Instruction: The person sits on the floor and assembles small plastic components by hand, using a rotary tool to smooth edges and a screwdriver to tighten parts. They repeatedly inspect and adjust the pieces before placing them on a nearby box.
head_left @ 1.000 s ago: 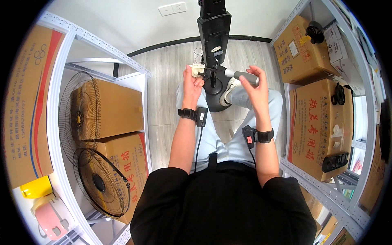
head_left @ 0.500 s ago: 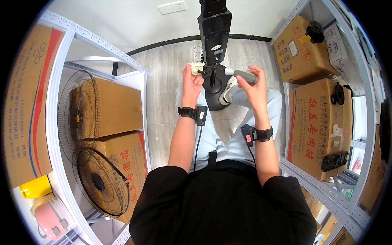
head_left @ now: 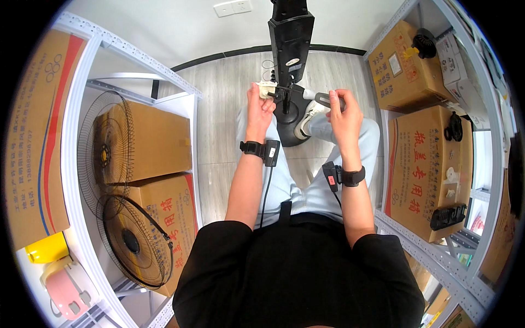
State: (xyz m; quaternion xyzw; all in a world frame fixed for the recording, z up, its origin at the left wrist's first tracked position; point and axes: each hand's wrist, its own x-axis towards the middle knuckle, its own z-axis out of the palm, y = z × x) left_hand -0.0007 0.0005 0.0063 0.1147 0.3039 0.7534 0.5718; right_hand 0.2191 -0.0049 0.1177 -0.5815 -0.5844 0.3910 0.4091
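My left grip [head_left: 259, 115] is clamped on a blocky cream plastic part [head_left: 266, 88]; my right grip [head_left: 346, 124], on a grey-handled, thin-shafted screwdriver [head_left: 322, 99]

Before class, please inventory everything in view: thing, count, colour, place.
wall sockets: 2, white, ahead
pedestal stand: 1, black, ahead
screwdriver: 1, grey, centre
moulded part: 1, cream, centre
wire fan guards: 2, black, left
racks: 2+, whitish, both sides
cardboard boxes: 5+, brown, both sides
curved piece: 1, yellow, lower left
casing: 1, pink, lower left
plastic parts: 3+, black, right
wrist straps: 2, black, centre
sneaker: 1, white, centre
trousers: 1, blue, centre
shirt: 1, black, bottom
hands: 2, bare, centre
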